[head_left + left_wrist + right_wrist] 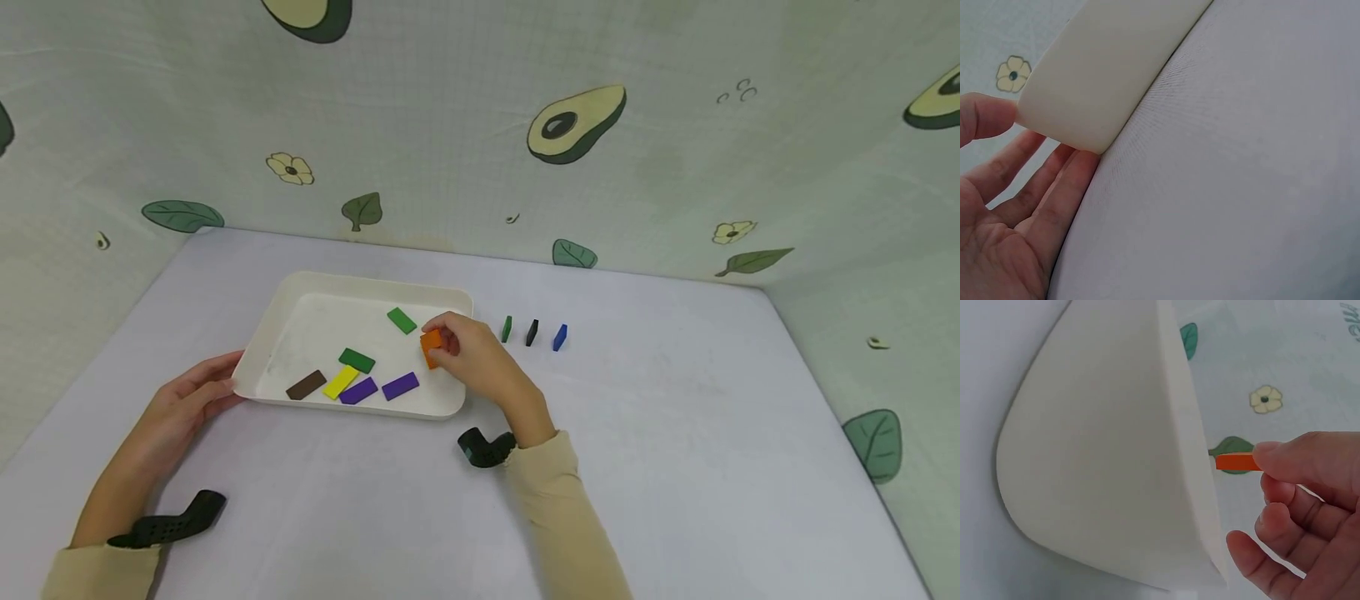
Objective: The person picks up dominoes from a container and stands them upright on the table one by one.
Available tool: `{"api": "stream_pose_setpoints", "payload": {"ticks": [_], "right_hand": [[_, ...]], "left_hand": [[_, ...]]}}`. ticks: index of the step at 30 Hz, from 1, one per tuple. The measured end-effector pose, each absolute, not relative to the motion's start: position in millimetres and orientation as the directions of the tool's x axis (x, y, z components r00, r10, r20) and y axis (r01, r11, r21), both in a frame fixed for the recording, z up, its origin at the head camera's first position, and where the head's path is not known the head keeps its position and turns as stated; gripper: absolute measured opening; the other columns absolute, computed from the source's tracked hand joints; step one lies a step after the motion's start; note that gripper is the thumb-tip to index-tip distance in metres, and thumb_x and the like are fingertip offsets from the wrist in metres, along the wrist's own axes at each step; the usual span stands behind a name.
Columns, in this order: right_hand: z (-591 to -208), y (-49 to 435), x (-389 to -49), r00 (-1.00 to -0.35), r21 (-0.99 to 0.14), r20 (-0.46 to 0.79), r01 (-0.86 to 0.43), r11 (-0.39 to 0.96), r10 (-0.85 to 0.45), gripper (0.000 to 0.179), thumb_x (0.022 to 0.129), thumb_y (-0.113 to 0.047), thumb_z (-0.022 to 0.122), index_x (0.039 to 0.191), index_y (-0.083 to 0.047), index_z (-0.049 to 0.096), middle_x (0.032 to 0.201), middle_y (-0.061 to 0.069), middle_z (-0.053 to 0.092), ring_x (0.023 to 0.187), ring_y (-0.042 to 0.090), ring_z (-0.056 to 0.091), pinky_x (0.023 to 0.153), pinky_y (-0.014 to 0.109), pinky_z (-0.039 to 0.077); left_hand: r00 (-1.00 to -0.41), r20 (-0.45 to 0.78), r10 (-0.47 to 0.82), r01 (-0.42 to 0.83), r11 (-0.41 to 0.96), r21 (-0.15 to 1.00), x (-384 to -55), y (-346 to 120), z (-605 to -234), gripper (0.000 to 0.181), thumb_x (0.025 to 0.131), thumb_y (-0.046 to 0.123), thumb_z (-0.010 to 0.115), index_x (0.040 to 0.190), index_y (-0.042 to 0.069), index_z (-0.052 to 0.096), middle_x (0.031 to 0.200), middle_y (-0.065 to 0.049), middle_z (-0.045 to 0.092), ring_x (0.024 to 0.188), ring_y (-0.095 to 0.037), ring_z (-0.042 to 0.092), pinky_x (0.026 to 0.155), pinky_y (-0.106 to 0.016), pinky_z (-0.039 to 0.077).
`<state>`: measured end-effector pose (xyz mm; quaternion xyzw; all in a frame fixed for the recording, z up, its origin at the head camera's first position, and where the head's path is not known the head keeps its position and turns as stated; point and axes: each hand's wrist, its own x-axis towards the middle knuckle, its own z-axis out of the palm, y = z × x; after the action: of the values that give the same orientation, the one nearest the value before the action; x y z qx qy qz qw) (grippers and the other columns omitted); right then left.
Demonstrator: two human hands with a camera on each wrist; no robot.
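My right hand [480, 354] pinches an orange domino block [1235, 462] between thumb and fingers over the right end of the white tray [341, 287]. More orange shows just below the pinched end in the head view. At the tray's near left corner, my left hand [180, 404] holds on, thumb at the rim and fingers against the outer wall. Inside the tray lie a light green domino [402, 321], a dark green one [357, 360], a yellow one [341, 382], a brown one [306, 385] and two purple ones, the left [358, 391] and the right [401, 386].
Right of the tray, a green domino [507, 328], a black domino [532, 332] and a blue domino [560, 337] stand upright in a spaced row on the white table [675, 467]. Behind the table hangs a cloth [450, 125] printed with avocados and leaves.
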<state>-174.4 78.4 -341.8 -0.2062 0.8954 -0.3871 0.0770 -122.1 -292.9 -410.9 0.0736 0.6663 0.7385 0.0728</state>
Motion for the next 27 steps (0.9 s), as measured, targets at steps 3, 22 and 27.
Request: {"api": "stream_pose_setpoints", "payload": {"ticks": [3, 22, 27], "right_hand": [[-337.5, 83.6, -174.7, -0.914, -0.717, 0.038, -0.306, 0.626, -0.404, 0.027, 0.088, -0.01, 0.062, 0.115, -0.01, 0.059, 0.089, 0.003, 0.056, 0.084, 0.016, 0.05, 0.07, 0.023, 0.048], [-312.5, 132.7, -169.5, -0.93, -0.746, 0.226, -0.356, 0.563, -0.289, 0.03, 0.085, -0.013, 0.068, 0.113, -0.006, 0.061, 0.1, 0.006, 0.068, 0.093, 0.021, 0.059, 0.083, 0.038, 0.054], [-307.0, 149.2, -168.3, -0.944, -0.772, 0.232, -0.326, 0.546, -0.236, 0.03, 0.085, -0.015, 0.068, 0.113, -0.009, 0.063, 0.095, 0.006, 0.068, 0.087, 0.02, 0.061, 0.073, 0.032, 0.053]], "left_hand": [[-0.98, 0.017, 0.197, -0.002, -0.097, 0.995, -122.0, -293.3, -409.6, 0.036, 0.096, 0.001, 0.045, 0.131, 0.008, 0.05, 0.122, 0.011, 0.059, 0.103, 0.0, 0.06, 0.083, -0.011, 0.05], [-0.976, 0.019, 0.219, -0.006, -0.114, 0.993, -121.6, -293.5, -412.2, 0.037, 0.096, -0.001, 0.044, 0.13, 0.009, 0.051, 0.121, 0.011, 0.06, 0.103, 0.0, 0.06, 0.083, -0.011, 0.05], [-0.979, 0.005, 0.203, -0.014, -0.091, 0.996, -121.3, -293.4, -411.6, 0.036, 0.096, 0.002, 0.046, 0.131, 0.008, 0.05, 0.122, 0.012, 0.058, 0.103, 0.001, 0.059, 0.083, -0.011, 0.049]]}}
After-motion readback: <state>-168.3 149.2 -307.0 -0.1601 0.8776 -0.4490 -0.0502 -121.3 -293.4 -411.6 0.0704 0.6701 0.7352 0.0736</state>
